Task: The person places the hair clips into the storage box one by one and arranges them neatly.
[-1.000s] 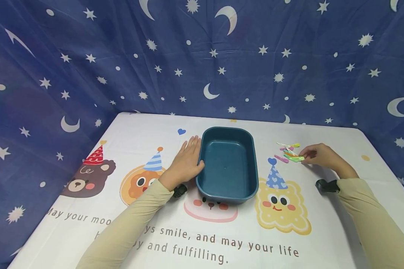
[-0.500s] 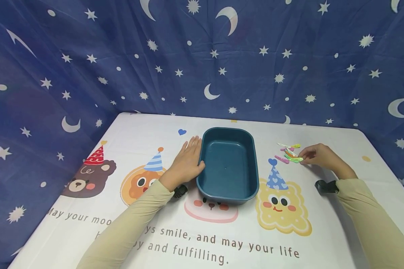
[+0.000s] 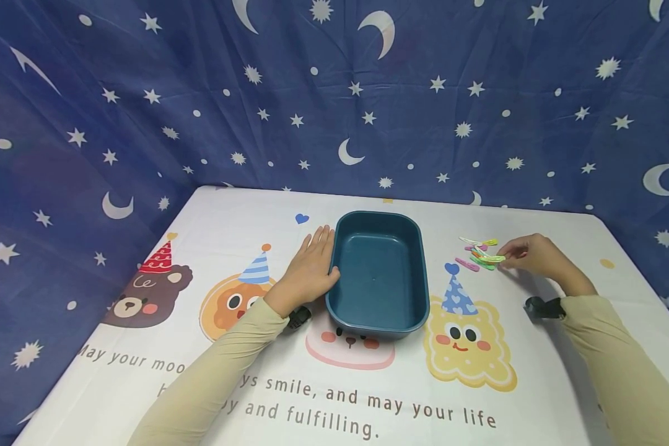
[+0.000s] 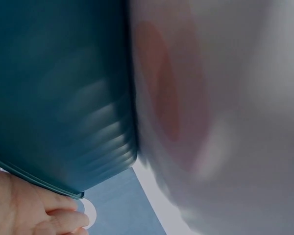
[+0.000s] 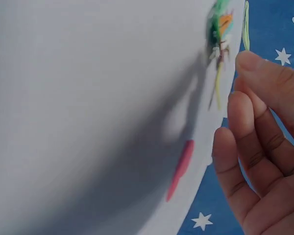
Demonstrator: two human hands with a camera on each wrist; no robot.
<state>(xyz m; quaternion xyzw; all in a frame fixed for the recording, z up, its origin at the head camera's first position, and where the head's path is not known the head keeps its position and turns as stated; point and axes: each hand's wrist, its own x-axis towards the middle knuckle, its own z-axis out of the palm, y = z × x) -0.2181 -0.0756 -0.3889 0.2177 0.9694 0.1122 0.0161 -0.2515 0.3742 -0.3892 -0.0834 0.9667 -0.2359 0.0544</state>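
One yellow-green hair clip (image 3: 495,259), held by its right end over a loose pile of clips (image 3: 476,253). Right hand (image 3: 537,257) pinches it between thumb and fingers; the end grip probably suits so thin a piece and leaves its length exposed. Pink clip (image 3: 467,264) lies at the pile's near-left edge. Blue-green bin (image 3: 376,272) stands left of the clips, between the hands. Left hand (image 3: 306,275) rests against the bin's left side, fingers straight, thumb at the rim; judged a steadying touch. Hands well apart; held clip is far from the left. White printed cloth (image 3: 546,384) beneath.
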